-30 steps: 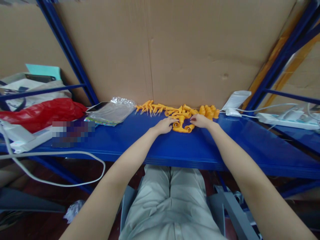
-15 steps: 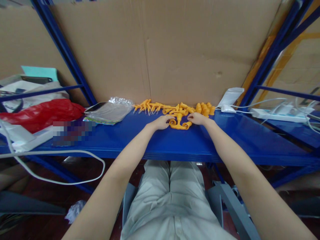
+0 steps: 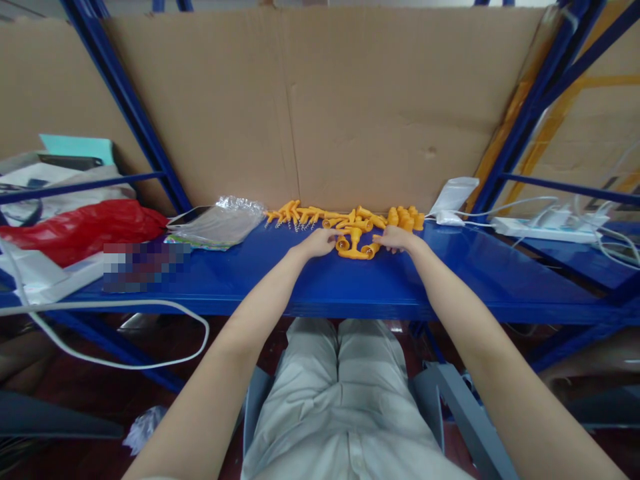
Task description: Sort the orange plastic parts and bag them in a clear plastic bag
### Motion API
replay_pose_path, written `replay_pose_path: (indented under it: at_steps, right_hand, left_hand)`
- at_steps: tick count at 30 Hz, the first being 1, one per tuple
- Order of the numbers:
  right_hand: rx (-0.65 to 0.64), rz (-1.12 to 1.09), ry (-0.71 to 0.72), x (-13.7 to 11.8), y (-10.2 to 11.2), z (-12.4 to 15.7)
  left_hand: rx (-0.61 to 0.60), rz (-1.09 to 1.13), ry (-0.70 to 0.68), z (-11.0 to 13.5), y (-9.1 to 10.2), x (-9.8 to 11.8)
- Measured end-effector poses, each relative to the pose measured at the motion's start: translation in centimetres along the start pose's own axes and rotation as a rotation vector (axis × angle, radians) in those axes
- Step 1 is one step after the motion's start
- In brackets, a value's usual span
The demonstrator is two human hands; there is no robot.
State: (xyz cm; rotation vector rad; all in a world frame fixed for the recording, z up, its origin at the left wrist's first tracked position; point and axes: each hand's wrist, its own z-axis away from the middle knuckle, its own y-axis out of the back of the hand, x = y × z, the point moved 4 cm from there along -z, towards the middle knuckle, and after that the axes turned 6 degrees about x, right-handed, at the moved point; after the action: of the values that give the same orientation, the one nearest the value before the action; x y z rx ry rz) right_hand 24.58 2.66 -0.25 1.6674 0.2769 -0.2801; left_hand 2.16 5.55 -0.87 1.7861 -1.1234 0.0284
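Sat facing a blue metal shelf (image 3: pixel 300 283) with both arms stretched out over it. Had the left hand (image 3: pixel 317 241) resting palm-down, fingers loosely curled, tips right against the left end of an orange plastic T-shaped fitting (image 3: pixel 354 249) lying towards the back of the shelf. Had the right hand (image 3: pixel 397 238) on the other side, fingertips touching the fitting's right cup end. Honestly couldn't tell a real grip from a plain touch on either side. Spotted a row of small orange plastic parts (image 3: pixel 310 215) lined up just behind, against the brown cardboard sheet (image 3: pixel 350 100). Off to the left, saw a crinkly clear plastic bag (image 3: pixel 220 223) and a red plastic bag (image 3: pixel 85 227); to the right, a white pouch (image 3: pixel 453 195) and a white power strip (image 3: pixel 543 230) with cables.
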Motion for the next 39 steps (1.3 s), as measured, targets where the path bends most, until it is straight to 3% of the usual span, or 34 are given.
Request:
replay_pose_path:
  at_steps: [4, 9, 14, 17, 20, 24, 29, 35, 39]
  right_hand:
    - [0.030, -0.004, -0.038, 0.7, -0.2, -0.2]
    - [0.205, 0.084, -0.035, 0.4, 0.6, -0.1]
    - [0.355, -0.007, -0.097, -0.3, 2.0, 0.7]
    - [0.475, 0.066, 0.073, -1.7, 3.0, 1.4]
    - [0.482, 0.201, 0.340, -3.7, 2.9, 2.3]
    - [0.424, 0.362, 0.568, -6.3, 1.4, 3.3]
    - [0.409, 0.468, 0.622, -7.9, 0.4, 4.0]
    - [0.411, 0.512, 0.646, -7.8, 0.7, 4.3]
    - [0.434, 0.522, 0.651, -7.7, 0.5, 4.2]
  left_hand:
    - [0.044, 0.033, 0.047, 0.0, 0.3, 0.1]
    - [0.091, 0.059, 0.054, 0.0, 0.4, 0.4]
    - [0.218, 0.147, 0.004, 0.1, 1.3, 1.4]
    - [0.262, 0.143, -0.119, 0.8, 2.0, 2.9]
    - [0.232, 0.127, -0.213, 1.3, 2.0, 4.3]
    - [0.114, 0.122, -0.142, 1.3, 0.8, 4.6]
    - [0.104, 0.091, -0.068, 1.3, 0.5, 4.2]
    - [0.163, 0.178, -0.063, 1.1, 0.8, 4.1]
    - [0.117, 0.084, -0.052, 0.6, 0.3, 3.7]
